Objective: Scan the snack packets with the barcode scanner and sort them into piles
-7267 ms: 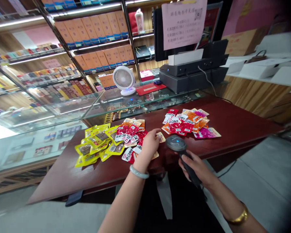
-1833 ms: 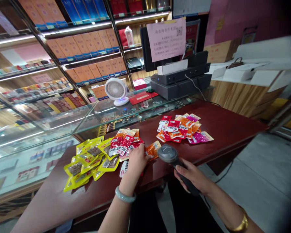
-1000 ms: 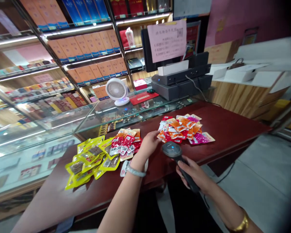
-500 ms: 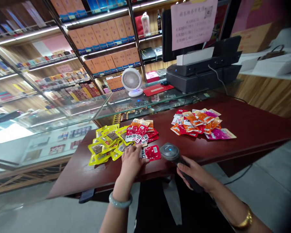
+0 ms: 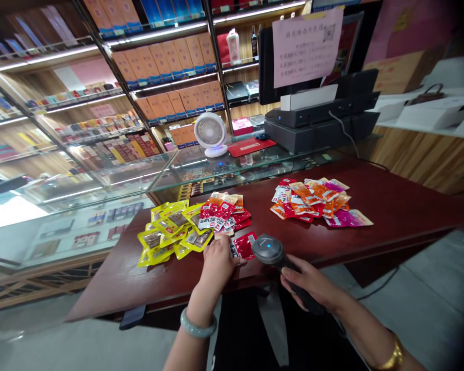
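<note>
My right hand [image 5: 309,281] is wrapped round the handle of a dark grey barcode scanner [image 5: 268,249], whose head points left over the table's front edge. A red snack packet [image 5: 245,244] with a white, lettered end lies just left of that head. The packet's left end is in my left hand [image 5: 219,260], fingers curled and thumb along its lower edge; the fingertips partly hide it. Beyond my left hand sits a heap of red and orange snack packets [image 5: 225,210]. Touching this heap on its left is a pile of yellow snack packets [image 5: 172,226] with clear windows.
Further right on the dark red table [image 5: 402,206] lies another heap of red, orange and purple packets [image 5: 311,198]. Behind stands a glass counter with a white fan [image 5: 211,133], a red mat [image 5: 251,146] and a cash register [image 5: 320,123]. Stocked shelves line the back wall.
My left hand has slid a little right and toward me, and covers more of the red packet's left end. The scanner's head now overlaps the packet's right edge. The view has shifted slightly.
</note>
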Tool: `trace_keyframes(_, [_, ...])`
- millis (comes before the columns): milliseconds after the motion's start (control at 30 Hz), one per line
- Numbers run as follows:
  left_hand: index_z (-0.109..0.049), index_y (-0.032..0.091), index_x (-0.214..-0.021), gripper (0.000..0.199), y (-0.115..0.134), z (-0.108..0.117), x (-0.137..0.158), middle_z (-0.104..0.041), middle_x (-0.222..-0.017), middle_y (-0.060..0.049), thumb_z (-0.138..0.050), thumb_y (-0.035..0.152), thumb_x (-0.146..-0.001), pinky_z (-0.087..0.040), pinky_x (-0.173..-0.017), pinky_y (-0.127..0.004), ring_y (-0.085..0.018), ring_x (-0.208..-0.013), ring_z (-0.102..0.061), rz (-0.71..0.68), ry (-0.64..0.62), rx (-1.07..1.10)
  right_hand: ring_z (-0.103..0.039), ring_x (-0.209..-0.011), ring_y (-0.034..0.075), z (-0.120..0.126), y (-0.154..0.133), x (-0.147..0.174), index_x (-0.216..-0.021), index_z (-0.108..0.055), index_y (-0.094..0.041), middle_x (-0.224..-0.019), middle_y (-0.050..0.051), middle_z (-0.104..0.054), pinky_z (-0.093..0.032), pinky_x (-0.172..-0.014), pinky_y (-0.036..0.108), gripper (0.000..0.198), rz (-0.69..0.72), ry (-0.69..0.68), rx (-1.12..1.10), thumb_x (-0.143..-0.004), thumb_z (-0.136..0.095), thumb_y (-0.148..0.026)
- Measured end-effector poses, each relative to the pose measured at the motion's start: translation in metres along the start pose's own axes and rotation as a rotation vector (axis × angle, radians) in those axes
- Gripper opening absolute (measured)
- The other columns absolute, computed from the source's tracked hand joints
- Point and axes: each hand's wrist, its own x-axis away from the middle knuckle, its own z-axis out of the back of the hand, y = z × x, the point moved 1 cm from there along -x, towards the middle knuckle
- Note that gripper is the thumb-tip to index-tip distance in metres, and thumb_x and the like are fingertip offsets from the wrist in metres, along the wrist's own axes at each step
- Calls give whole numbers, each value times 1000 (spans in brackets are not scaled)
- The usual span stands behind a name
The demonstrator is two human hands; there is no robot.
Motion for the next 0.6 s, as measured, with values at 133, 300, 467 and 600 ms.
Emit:
trace_keyframes(133, [-49,19,-105,47,1,-1,-1,-68,-98,-11,-75,42,-73,-41,-87,-36,-30,-103,-64,-12,22,41,-43,-34,3,1,1,0,-106,-50,-20,-61,-8,-51,-36,-32,14,48,-5,-7,-26,-83,-64,-60])
trace_keyframes(300, [-50,19,-107,44,8,-6,-17,-67,-99,-9,-75,29,-72,-45,-76,-30,-24,-91,-66,23,7,319,-43,-34,3,9,1,0,-98,-49,-21,-63,-8,-53,-36,-31,15,48,13,71,-72,-80,-65,-62])
trace_keyframes(467, [-53,20,-105,31,40,-13,-59,-65,-87,0,-67,23,-77,-48,-70,-27,-16,-78,-63,30,40,647,-43,-32,4,21,-4,-1,-103,-49,-21,-60,-9,-51,-34,-30,15,53,58,156,-148,-78,-65,-64])
trace_keyframes(600, [-53,20,-108,34,86,-20,-102,-65,-85,0,-69,25,-78,-48,-65,-24,-13,-68,-61,27,30,847,-43,-32,4,32,-10,2,-105,-48,-21,-58,-10,-51,-35,-30,15,53,73,225,-179,-78,-65,-64])
